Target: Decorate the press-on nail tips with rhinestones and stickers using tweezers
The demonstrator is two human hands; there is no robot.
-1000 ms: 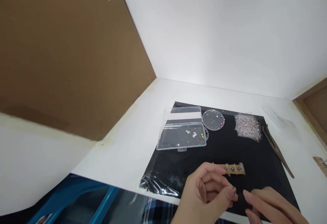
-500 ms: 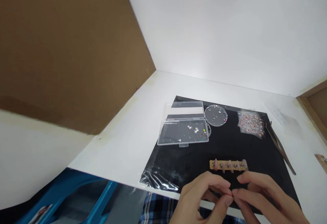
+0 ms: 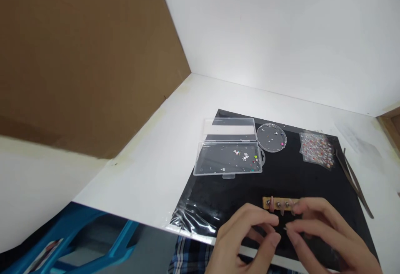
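My left hand [image 3: 250,236] is at the front edge of the black mat, thumb and forefinger curved with a gap between them and nothing visible in it. Opposite it, my right hand [image 3: 325,232] has its thumb and forefinger closed at the tips on a tiny pale thing, too small to name. Just beyond the fingers lies a tan strip [image 3: 283,204] with round metal studs and pinkish translucent nail tips [image 3: 271,204] across it. My right fingers hide the strip's right end.
On the black mat [image 3: 231,190] are an open clear plastic case [image 3: 203,169] with small gems, a round clear dish [image 3: 271,151] and a sheet of gem stickers [image 3: 317,149]. Dark tweezers [image 3: 356,184] lie across its right edge. A brown panel [image 3: 93,65] stands at left.
My hands have moved apart; their fingertips met before and now show a gap. The right hand has shifted up over the strip's right end. The view has tilted slightly.
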